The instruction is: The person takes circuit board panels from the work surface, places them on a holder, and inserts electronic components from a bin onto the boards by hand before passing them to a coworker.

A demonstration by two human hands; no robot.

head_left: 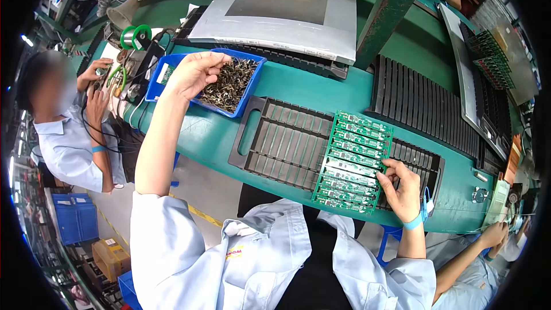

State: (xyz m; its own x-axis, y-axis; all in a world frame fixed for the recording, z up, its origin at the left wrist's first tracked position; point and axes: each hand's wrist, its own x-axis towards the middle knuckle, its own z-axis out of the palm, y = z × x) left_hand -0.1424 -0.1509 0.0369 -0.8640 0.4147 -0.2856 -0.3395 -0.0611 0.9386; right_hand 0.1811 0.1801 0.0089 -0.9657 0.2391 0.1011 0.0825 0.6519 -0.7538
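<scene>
My left hand [195,74] is raised at the blue bin [251,87], its fingertips pinched together; anything between them is too small to make out. In the bin lies a heap of small dark parts with thin pale leads [229,87]. My right hand [402,188] grips the right edge of a green circuit board panel [353,163] between thumb and fingers. The panel is made of several narrow boards side by side and lies across a black slotted tray [281,138]. A blue wrist strap [414,221] is on my right wrist.
Black ribbed racks [425,112] stand right of the tray. Behind it, a large grey panel [275,28] overhangs the green bench [287,83]. A rusty post [390,14] rises beyond. A person [74,120] works at left beside a solder spool [135,38]; another person's hand [493,234] is at right.
</scene>
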